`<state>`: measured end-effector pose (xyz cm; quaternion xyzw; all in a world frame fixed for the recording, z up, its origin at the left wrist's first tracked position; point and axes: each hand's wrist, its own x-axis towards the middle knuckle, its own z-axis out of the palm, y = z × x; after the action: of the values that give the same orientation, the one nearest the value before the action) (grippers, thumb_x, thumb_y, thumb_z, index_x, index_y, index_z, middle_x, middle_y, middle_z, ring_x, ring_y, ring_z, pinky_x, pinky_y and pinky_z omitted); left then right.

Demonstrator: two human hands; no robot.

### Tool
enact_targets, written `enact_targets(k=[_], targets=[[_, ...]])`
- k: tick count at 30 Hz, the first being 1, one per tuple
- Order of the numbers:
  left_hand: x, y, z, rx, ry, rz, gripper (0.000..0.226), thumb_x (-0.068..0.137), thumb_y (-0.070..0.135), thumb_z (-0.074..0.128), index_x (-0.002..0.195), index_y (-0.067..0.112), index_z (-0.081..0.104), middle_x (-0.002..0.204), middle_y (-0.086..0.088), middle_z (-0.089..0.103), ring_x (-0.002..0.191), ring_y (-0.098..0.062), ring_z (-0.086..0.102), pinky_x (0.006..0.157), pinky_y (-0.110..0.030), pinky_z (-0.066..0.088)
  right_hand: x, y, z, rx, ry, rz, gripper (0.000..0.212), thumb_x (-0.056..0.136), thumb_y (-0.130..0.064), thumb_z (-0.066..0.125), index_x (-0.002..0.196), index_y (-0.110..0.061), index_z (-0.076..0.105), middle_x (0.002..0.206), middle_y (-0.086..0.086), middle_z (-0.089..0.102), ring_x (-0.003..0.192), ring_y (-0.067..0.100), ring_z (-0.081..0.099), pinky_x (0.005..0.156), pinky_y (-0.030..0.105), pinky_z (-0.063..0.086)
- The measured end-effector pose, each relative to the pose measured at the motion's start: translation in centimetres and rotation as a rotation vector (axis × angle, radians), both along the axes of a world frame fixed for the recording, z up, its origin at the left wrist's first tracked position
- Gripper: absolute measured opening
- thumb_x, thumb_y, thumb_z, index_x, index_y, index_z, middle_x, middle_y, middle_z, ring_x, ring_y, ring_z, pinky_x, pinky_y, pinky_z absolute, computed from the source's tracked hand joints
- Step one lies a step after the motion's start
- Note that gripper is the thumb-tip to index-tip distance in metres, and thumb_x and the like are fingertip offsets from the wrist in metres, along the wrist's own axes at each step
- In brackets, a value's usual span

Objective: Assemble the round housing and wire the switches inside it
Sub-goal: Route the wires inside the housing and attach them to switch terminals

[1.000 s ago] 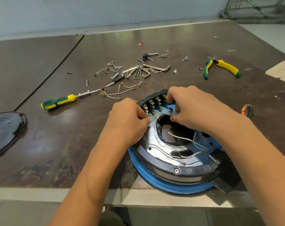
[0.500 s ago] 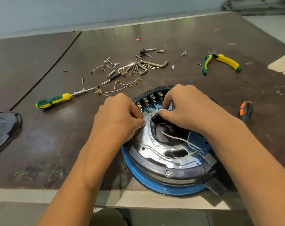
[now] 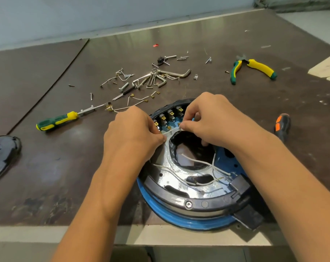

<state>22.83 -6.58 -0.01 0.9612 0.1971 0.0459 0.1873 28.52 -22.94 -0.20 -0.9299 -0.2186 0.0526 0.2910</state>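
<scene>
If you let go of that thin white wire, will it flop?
The white wire between left hand and right hand is probably floppy: other wires in the round housing lie in loose curves. So thin, it is likely feather-light. It seems straight only because both hands pinch it.

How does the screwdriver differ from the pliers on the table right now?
The screwdriver lies left of the housing; the pliers lie far right, farther back. The screwdriver has one straight handle and a long shaft; the pliers have two handles, splayed apart. Both have green-and-yellow grips and lie untouched.
</scene>
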Motion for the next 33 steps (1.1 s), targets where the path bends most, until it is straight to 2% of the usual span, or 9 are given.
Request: enact_targets(k=[2,5,9,13,17,20,24,30,33], targets=[[0.0,-0.1,-0.1,0.017,-0.016,0.005,0.019,0.07,0.042,0.083,0.06,0.03,0.071,0.076,0.003,0.069,0.078,-0.024,0.065,0.066,-0.033,0.054,0.1,-0.1,0.1,0.01,0.019,0.018,0.015,0.091,-0.033,0.071,0.077,-0.029,0.069,0.067,-0.009,0.062,0.056,0.005,0.056,0.068,0.03,0.054],[-0.1,0.1,-0.5,0.001,-0.042,0.006,0.019,0.071,0.043,0.083,0.061,0.03,0.072,0.082,0.004,0.07,0.081,-0.023,0.065,0.071,-0.037,0.058,0.1,-0.1,-0.1,0.024,0.025,0.027,0.014,0.091,-0.03,0.071,0.077,-0.028,0.07,0.065,-0.01,0.058,0.055,0.003,0.054,0.067,0.03,0.053],[-0.2,0.3,-0.7,-0.049,-0.061,0.007,0.022,0.069,0.044,0.085,0.057,0.033,0.071,0.072,0.008,0.069,0.076,-0.019,0.066,0.069,-0.037,0.06,0.1,-0.1,-0.2,0.005,-0.008,0.026,0.018,0.088,-0.026,0.068,0.07,-0.027,0.066,0.061,-0.01,0.059,0.057,0.002,0.054,0.067,0.031,0.054],[-0.3,0.5,-0.8,-0.074,-0.08,0.003,0.024,0.067,0.046,0.086,0.054,0.035,0.069,0.078,0.013,0.07,0.086,-0.015,0.065,0.072,-0.037,0.059,0.1,-0.1,-0.2,0.018,-0.018,0.015,0.018,0.082,-0.025,0.069,0.065,-0.026,0.064,0.055,-0.011,0.059,0.058,0.002,0.056,0.058,0.026,0.044],[-0.5,0.6,-1.0,-0.101,-0.11,-0.003,0.018,0.069,0.047,0.085,0.06,0.036,0.073,0.067,0.013,0.068,0.072,-0.013,0.065,0.067,-0.037,0.059,0.0,-0.1,-0.2,0.026,-0.017,0.019,0.018,0.082,-0.025,0.068,0.065,-0.026,0.064,0.055,-0.011,0.059,0.056,0.001,0.056,0.058,0.026,0.046],[-0.6,0.6,-1.0,-0.107,-0.118,0.003,0.02,0.069,0.045,0.085,0.057,0.036,0.071,0.067,0.015,0.067,0.073,-0.012,0.065,0.068,-0.036,0.059,0.0,0.0,0.1,0.027,0.002,0.038,0.017,0.081,-0.026,0.069,0.065,-0.025,0.065,0.056,-0.01,0.06,0.05,0.0,0.057,0.056,0.024,0.046],[-0.6,0.8,-1.1,-0.113,-0.142,-0.012,0.027,0.068,0.044,0.086,0.051,0.036,0.067,0.067,0.018,0.066,0.074,-0.007,0.063,0.067,-0.033,0.058,-0.1,0.0,0.2,0.037,0.037,0.064,0.018,0.082,-0.026,0.069,0.066,-0.023,0.064,0.056,-0.009,0.06,0.05,-0.013,0.054,0.052,0.02,0.039],[-0.8,1.0,-1.3,-0.144,-0.153,-0.013,0.028,0.065,0.042,0.088,0.048,0.035,0.067,0.064,0.019,0.066,0.086,-0.007,0.064,0.071,-0.031,0.051,-0.4,0.2,0.4,0.083,0.04,0.059,0.017,0.078,-0.026,0.068,0.063,-0.02,0.061,0.05,-0.01,0.06,0.05,-0.007,0.057,0.054,0.024,0.046],[-0.8,1.1,-1.5,-0.152,-0.156,-0.009,0.028,0.066,0.042,0.087,0.049,0.034,0.067,0.066,0.018,0.066,0.085,-0.009,0.064,0.07,-0.032,0.053,-0.3,0.2,0.4,0.079,0.038,0.048,0.017,0.08,-0.025,0.069,0.065,-0.02,0.062,0.05,-0.007,0.059,0.05,-0.008,0.057,0.057,0.025,0.05]])
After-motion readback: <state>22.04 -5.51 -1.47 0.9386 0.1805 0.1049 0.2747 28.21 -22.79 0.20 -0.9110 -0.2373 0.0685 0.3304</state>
